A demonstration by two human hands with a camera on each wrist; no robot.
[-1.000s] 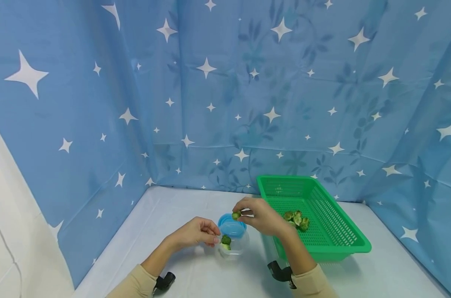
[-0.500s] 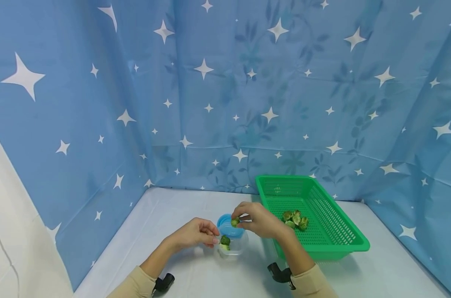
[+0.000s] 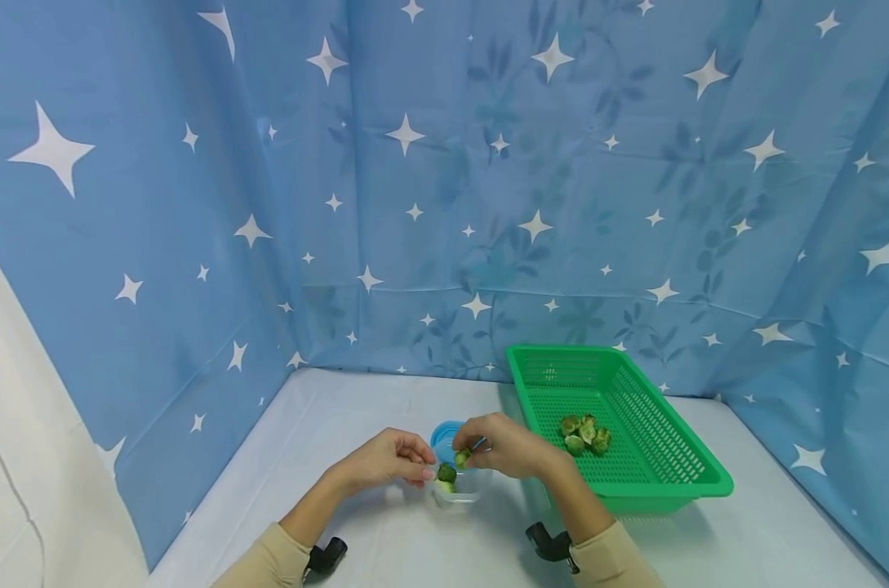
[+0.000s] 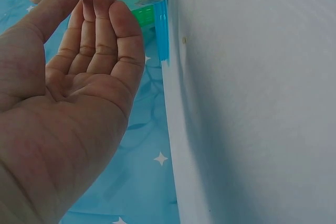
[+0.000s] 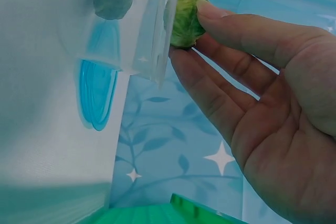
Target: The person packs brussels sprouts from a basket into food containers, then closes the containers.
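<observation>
My right hand [image 3: 508, 446] pinches a Brussels sprout [image 5: 185, 22] between thumb and fingertips, at the open top of a small clear plastic container [image 3: 460, 497]. At the container's left rim, my left hand [image 3: 382, 461] grips the edge between thumb and fingers, its palm hollow in the left wrist view. Inside, two sprouts [image 5: 112, 1] show through the clear wall in the right wrist view. A round blue lid [image 3: 444, 441] lies on the table just behind the container, partly covered by the right hand.
A green perforated basket [image 3: 664, 492] stands to the right, with several Brussels sprouts [image 3: 586, 434] in it. White cloth covers the table [image 3: 385, 539]. A blue star-patterned curtain [image 3: 444, 245] hangs along the back and sides.
My right hand has lowered the sprout from above the blue lid towards the container's opening. The left hand keeps its grip on the rim.
</observation>
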